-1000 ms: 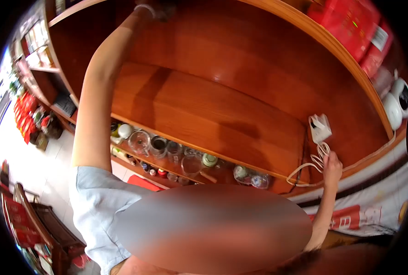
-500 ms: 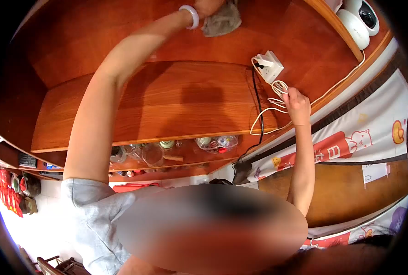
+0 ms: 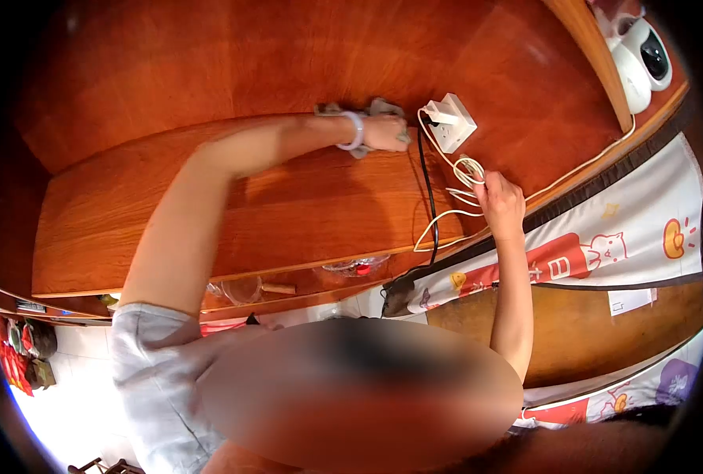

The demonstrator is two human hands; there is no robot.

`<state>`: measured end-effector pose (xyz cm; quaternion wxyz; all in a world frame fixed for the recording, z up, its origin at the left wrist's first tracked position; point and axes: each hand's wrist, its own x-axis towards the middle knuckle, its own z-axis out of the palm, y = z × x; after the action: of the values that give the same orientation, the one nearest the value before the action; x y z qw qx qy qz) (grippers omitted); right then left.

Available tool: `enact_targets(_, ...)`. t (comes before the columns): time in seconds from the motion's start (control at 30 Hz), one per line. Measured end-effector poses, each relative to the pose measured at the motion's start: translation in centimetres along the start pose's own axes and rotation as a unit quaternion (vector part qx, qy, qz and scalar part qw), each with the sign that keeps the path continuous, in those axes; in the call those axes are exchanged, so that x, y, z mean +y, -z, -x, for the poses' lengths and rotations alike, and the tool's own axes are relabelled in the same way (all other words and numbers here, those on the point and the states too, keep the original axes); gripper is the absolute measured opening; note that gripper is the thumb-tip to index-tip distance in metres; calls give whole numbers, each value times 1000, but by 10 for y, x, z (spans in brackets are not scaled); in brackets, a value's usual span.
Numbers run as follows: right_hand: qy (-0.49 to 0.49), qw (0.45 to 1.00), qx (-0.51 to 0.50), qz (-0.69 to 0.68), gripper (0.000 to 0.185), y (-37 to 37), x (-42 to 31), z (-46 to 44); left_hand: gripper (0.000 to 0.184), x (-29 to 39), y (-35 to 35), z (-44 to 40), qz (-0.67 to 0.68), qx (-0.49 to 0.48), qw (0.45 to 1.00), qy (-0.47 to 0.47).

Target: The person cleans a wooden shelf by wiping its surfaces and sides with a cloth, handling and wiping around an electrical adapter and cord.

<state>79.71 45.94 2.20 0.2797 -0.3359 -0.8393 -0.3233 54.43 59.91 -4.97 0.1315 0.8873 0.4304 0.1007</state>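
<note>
My left hand (image 3: 388, 133), with a pale bangle (image 3: 352, 130) at the wrist, is closed on a grey-brown cloth (image 3: 384, 106). It presses the cloth near the back edge of the wooden shelf (image 3: 288, 207), where the board meets the back panel. My right hand (image 3: 502, 205) pinches a looped bundle of white cable (image 3: 470, 171) and holds it above the shelf's right end. Just above the bundle, a white wall socket (image 3: 451, 122) carries a white plug and a black one. From it a black cable (image 3: 425, 178) hangs down past the shelf, between my two hands.
A white camera (image 3: 652, 59) stands on a ledge at the upper right. Below the shelf are a glass jar (image 3: 243, 291) and other glassware. A printed fabric curtain (image 3: 588, 253) hangs to the right. Bags (image 3: 19, 347) sit at the far left.
My left hand has brought the cloth down from the upper back panel to the shelf's back edge, close to the socket. My right hand still holds the white cable in nearly the same place.
</note>
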Motion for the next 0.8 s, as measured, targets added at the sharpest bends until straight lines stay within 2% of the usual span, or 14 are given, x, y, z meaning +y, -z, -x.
enact_targets(0.03, 1, 1000, 0, 3, 19, -2, 1, 1, 56, 6, 5, -10, 4, 1, 1000, 0)
enact_targets(0.1, 6, 1000, -11, -5, 18, 1, 0, -1, 46, 21, 19, -24, 131, -140, 981, 22)
enact_targets(0.13, 7, 1000, -18, -13, 18, 3, 1, -2, 43, 25, 20, -26, 173, -75, 982, -8)
enact_targets(0.2, 0, 1000, -27, -1, 17, 5, 0, -1, 47, 24, 21, -12, 342, 25, 936, -80)
enact_targets(0.23, -1, 1000, -24, -3, 16, 6, -2, -1, 53, 7, 11, -20, 330, 42, 940, -81)
enact_targets(0.27, -4, 1000, -19, -4, 16, 6, -3, -2, 54, -9, 9, -34, 259, -21, 964, -50)
enact_targets(0.3, -4, 1000, -12, 3, 16, 6, -3, -3, 47, -4, 19, -27, 178, 11, 984, 7)
enact_targets(0.4, 1, 1000, -18, 16, 17, 5, -3, -2, 41, -8, 31, -21, 151, 34, 988, 24)
enact_targets(0.43, -6, 1000, -20, 16, 17, 5, -2, -1, 41, -15, 17, -34, 150, 28, 988, 21)
enact_targets(0.5, 8, 1000, -17, 0, 18, 5, -2, -3, 44, -22, -9, -47, 29, 28, 998, -52)
enact_targets(0.53, 8, 1000, -17, -3, 18, 5, -3, -3, 44, -24, -12, -50, 29, 26, 998, -50)
enact_targets(0.6, -2, 1000, -26, 0, 17, 6, -3, -3, 44, -20, -12, -58, 7, -46, 998, -40)
enact_targets(0.63, -1, 1000, -24, 1, 17, 6, -2, -4, 23, 4, 7, -37, 38, -73, 997, 6)
enact_targets(0.8, 4, 1000, -18, -16, 17, 7, -3, -4, 22, 13, 5, -35, 20, -47, 998, -21)
